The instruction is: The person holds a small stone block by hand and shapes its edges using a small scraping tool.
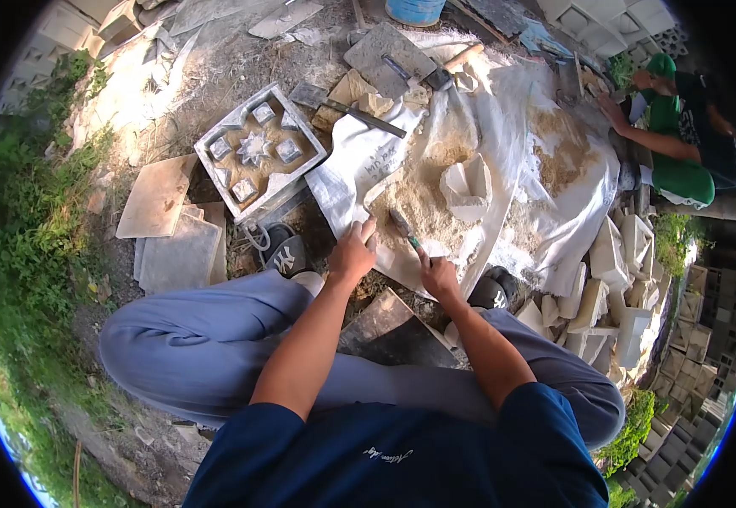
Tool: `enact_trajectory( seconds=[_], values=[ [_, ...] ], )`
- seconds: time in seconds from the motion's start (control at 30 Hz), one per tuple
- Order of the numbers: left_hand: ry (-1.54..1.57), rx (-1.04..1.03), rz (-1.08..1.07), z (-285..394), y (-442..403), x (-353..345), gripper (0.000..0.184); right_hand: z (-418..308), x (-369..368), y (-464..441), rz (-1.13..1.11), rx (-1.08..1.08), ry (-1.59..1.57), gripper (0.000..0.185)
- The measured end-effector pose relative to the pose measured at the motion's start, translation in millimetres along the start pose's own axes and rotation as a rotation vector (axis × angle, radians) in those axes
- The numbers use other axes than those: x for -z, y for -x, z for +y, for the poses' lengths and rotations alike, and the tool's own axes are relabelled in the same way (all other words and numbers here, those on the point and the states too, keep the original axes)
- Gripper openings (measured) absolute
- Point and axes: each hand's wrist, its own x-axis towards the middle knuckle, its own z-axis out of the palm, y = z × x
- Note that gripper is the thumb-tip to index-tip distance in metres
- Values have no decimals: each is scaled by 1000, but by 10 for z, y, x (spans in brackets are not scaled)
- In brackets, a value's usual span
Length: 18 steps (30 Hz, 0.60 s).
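Note:
My right hand is closed around the green handle of a small trowel. The trowel's blade rests at the pale sandy powder heaped on a spread white sack. At the near left edge of the sack, my left hand is closed; what its fingers grip is partly hidden. A broken whitish tub-like piece stands in the powder beyond the trowel. Left of the sack lies a square mould with a star-shaped centre and several raised blocks.
A hammer and a grey plate lie at the back, near a blue bucket. Flat slabs sit at left, broken pale blocks at right. Another person crouches at far right, a hand near the sack.

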Motion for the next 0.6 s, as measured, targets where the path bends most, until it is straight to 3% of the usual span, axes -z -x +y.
enact_trajectory(
  seconds=[0.07,0.17,0.23,0.27,0.37,0.43,0.6],
  values=[
    [-18,116,-57,-42,-24,-45,37,-84,76,23,1,-50,-38,65],
    [0,82,-8,2,31,-43,33,-47,117,146,66,68,-102,63],
    [-28,227,-114,139,19,93,33,117,35,150,112,180,-43,60],
    [-27,223,-112,160,33,113,33,240,-66,105,47,59,81,53],
    [18,12,22,4,17,-14,37,389,-203,-15,85,143,136,47],
    [-1,53,-5,-25,19,-31,35,29,108,126,46,119,1,45],
    [-23,161,-66,62,8,15,35,110,68,280,19,186,-60,52]
  ],
)
